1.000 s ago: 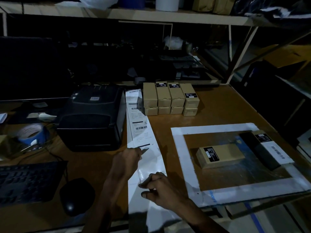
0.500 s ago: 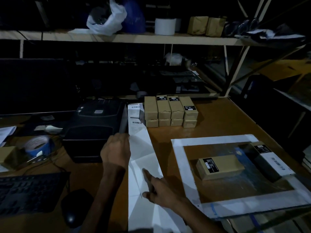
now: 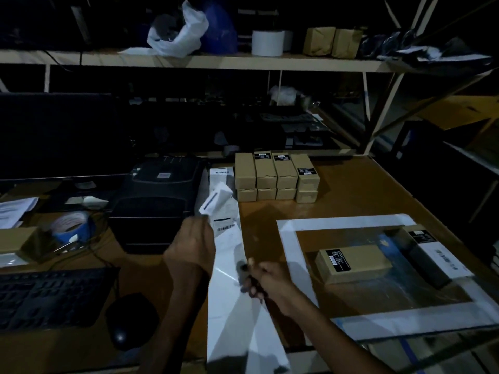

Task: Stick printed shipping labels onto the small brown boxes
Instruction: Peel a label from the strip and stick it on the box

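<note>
Two hands: both work over the label strip (image 3: 229,279), the long white paper that runs out of the label printer (image 3: 159,203) along the tabletop (image 3: 364,190).
Left hand (image 3: 191,247): its grip is closed on a peeled label (image 3: 216,199), which curls upward just above the strip; I judge it is lifted so the sticky side does not touch the paper again.
Right hand (image 3: 266,283): fingers curled, at the right edge of the strip; it seems to pinch the backing to keep it flat while the label comes off, but the frame is dark and blurred there, so I cannot tell surely.
Loose brown box (image 3: 353,264): right of the strip, inside the white taped frame (image 3: 291,247), top face up and free; probably it waits there for this label.
Labelled box (image 3: 437,255): behind and right of the loose box, already with a white label.
Stacked brown boxes (image 3: 276,176): beyond the strip's far end, beside the printer, in two layers, not yet labelled.
Change: half a second ago the left hand lay low on the strip near the printer and the right hand pointed flat on the paper; now the label is off and raised, and the right fingers are curled.
</note>
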### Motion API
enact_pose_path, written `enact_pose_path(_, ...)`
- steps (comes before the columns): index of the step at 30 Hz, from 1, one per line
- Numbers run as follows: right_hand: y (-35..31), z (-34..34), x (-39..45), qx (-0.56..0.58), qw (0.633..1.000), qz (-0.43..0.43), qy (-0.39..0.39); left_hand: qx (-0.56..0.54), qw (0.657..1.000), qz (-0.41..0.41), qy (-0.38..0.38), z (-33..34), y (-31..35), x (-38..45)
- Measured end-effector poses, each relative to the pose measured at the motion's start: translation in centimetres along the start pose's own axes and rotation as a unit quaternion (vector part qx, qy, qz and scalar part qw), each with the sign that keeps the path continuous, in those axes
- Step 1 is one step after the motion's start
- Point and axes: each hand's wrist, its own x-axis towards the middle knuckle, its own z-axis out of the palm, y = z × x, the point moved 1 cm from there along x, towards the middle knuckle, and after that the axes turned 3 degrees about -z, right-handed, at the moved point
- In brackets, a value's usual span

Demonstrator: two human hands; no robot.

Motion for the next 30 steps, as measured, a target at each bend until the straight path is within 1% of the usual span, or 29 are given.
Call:
enact_pose_path(2,-1.3,-0.8,-0.7,0.118,0.992,0.036,-0.01,-0.01,0.996,0.081,-0.028,1.0,0.3,-2.3)
enact_pose_path(3,-1.8,-1.4,-0.8,0.135,0.989,0.051,-0.024,-0.004,0.994,0.1,-0.045,1.5,0.7,-3.5)
enact_pose_path(6,-3.5,-2.9,-1.9,0.107,0.992,0.059,-0.039,0.018,0.992,0.102,-0.075,2.3,2.8,-6.3)
enact_pose_path(9,-4.4,-3.7,-3.2,0.118,0.992,0.048,-0.004,0.019,0.984,0.154,-0.083,2.5,4.9,-7.6)
enact_pose_path(11,-4.3,-4.4,-4.0,0.123,0.991,0.028,0.053,0.004,0.981,0.17,-0.089,2.7,6.0,-7.8)
enact_pose_path(13,-4.1,-5.4,-4.7,0.128,0.988,-0.002,0.091,-0.016,0.977,0.176,-0.116,3.2,6.6,-8.3)
enact_pose_path(15,-4.0,-6.7,-5.0,0.15,0.983,-0.011,0.108,-0.035,0.971,0.17,-0.165,3.8,7.3,-8.6)
enact_pose_path(18,-3.7,-9.1,-5.6,0.166,0.977,-0.009,0.135,-0.076,0.962,0.151,-0.213,4.3,8.6,-8.8)
enact_pose_path(21,-3.3,-11.7,-6.4,0.152,0.977,-0.024,0.149,-0.128,0.954,0.134,-0.234,5.1,10.5,-9.2)
enact_pose_path(23,-3.1,-13.5,-7.0,0.131,0.979,-0.042,0.152,-0.181,0.953,0.082,-0.229,5.5,12.0,-9.2)
enact_pose_path(26,-2.7,-15.9,-7.8,0.073,0.981,-0.071,0.163,-0.236,0.955,0.01,-0.178,5.9,14.8,-8.3)
enact_pose_path(27,-2.5,-16.7,-8.1,0.06,0.981,-0.077,0.165,-0.258,0.951,-0.025,-0.17,6.0,15.6,-7.7)
enact_pose_path(30,-1.8,-19.1,-9.0,0.029,0.987,-0.075,0.142,-0.295,0.926,-0.136,-0.19,7.5,17.7,-6.2)
